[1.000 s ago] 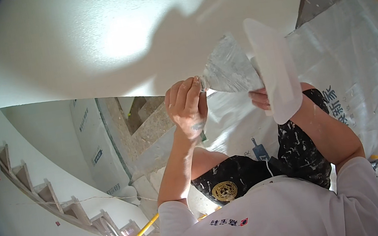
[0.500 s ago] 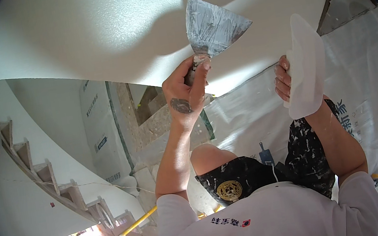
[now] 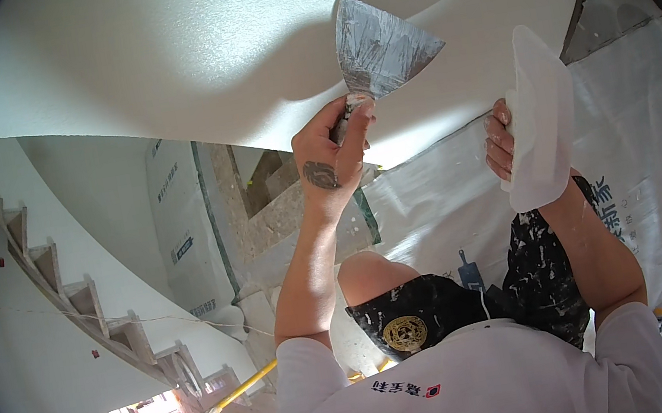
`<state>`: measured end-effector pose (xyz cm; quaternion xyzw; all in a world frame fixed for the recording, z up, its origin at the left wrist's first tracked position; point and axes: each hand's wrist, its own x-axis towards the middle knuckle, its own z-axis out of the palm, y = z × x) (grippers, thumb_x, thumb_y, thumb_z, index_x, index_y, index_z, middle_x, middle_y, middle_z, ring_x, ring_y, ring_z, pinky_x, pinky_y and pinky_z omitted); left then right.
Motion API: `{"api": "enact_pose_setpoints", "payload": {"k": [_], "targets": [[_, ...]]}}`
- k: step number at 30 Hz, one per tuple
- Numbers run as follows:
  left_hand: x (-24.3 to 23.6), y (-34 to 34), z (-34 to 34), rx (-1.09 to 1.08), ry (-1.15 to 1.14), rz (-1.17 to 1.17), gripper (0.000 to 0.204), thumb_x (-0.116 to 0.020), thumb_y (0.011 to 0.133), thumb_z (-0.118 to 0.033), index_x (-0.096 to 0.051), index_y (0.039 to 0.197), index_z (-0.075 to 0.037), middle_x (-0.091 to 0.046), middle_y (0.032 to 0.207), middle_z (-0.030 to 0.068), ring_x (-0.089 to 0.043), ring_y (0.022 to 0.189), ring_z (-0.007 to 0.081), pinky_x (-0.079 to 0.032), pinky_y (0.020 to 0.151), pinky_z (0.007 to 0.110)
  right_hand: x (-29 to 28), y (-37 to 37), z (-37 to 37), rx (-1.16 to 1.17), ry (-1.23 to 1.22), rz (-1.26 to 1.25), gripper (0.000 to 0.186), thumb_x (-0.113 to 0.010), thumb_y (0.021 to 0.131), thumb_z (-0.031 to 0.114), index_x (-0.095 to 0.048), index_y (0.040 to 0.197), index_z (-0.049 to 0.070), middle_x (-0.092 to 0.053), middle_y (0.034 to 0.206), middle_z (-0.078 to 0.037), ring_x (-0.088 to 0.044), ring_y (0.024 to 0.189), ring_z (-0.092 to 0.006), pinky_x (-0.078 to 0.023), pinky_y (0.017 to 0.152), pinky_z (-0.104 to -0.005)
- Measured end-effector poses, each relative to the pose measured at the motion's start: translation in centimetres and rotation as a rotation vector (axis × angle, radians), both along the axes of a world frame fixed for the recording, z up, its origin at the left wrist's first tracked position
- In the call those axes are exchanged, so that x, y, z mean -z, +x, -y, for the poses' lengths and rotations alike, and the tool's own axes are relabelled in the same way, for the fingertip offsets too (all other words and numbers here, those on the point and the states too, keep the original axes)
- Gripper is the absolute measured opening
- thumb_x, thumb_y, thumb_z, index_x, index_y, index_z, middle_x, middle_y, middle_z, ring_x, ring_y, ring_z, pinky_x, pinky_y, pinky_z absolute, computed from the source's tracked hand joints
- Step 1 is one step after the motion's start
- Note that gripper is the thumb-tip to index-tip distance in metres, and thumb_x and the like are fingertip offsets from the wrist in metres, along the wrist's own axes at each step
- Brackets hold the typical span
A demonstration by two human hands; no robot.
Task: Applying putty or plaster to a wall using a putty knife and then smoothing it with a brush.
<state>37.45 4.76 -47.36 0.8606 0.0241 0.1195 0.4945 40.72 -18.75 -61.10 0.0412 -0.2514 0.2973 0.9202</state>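
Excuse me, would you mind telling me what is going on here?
A person grips a grey, fan-bladed metal putty knife in the left hand, its streaked blade pointing away from the body. The right hand holds a translucent white, plastic-looking flat trowel, apart from the knife. The knife's shadow falls on a large, pale, curved surface.

Scraper (image 3: pixel 384 44) left of trowel (image 3: pixel 543 123), staircase (image 3: pixel 84 302) farther left.

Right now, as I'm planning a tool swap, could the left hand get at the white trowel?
Probably not to grasp it: the left hand holds the scraper. The gap to the white trowel, in the right hand, looks free.
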Motion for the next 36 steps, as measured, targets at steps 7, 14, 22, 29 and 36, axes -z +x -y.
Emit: {"api": "enact_pose_setpoints", "payload": {"k": [7,14,22,29,36], "targets": [[-0.08,0.03,-0.08,-0.006,0.000,-0.018,0.024,-0.064,0.088,-0.020,-0.069,0.099,0.001,-0.067,0.072,0.0037,-0.055,0.057,0.0050,-0.045,0.055,0.022,-0.34,-0.05,0.17,-0.007,-0.004,-0.009,0.040,-0.061,0.091,0.036,-0.052,0.109,0.002,-0.057,0.085,-0.013,-0.063,0.068,-0.0265,-0.055,0.055,-0.0368],[-0.08,0.08,-0.09,-0.002,0.010,-0.024,0.025,-0.064,0.089,-0.021,-0.069,0.099,0.001,-0.067,0.072,0.0032,-0.055,0.057,0.0050,-0.046,0.055,0.021,-0.26,-0.01,0.19,-0.014,0.014,0.002,0.042,-0.062,0.090,0.037,-0.052,0.109,0.002,-0.057,0.085,-0.013,-0.063,0.068,-0.0264,-0.055,0.055,-0.0371],[0.07,0.07,-0.43,0.009,0.021,-0.008,0.024,-0.065,0.091,-0.021,-0.069,0.098,0.002,-0.066,0.075,0.0033,-0.054,0.059,0.0046,-0.045,0.054,0.020,-0.49,-0.11,0.11,-0.016,0.012,-0.017,0.043,-0.064,0.088,0.038,-0.052,0.108,0.001,-0.058,0.084,-0.013,-0.065,0.071,-0.0270,-0.056,0.056,-0.0375],[0.26,0.13,-0.47,0.011,0.027,-0.006,0.025,-0.065,0.091,-0.021,-0.069,0.098,0.002,-0.066,0.075,0.0034,-0.054,0.059,0.0046,-0.045,0.053,0.020,-0.49,-0.18,0.17,-0.004,-0.015,-0.022,0.042,-0.063,0.089,0.038,-0.052,0.108,0.002,-0.057,0.085,-0.013,-0.065,0.070,-0.0267,-0.056,0.055,-0.0372],[0.36,0.16,-0.32,0.012,0.030,0.004,0.025,-0.064,0.090,-0.021,-0.069,0.099,0.002,-0.067,0.073,0.0035,-0.055,0.058,0.0050,-0.045,0.054,0.021,0.04,-0.19,0.32,-0.028,-0.029,-0.035,0.041,-0.062,0.089,0.038,-0.053,0.108,0.003,-0.058,0.086,-0.013,-0.064,0.068,-0.0265,-0.054,0.053,-0.0371]]}}
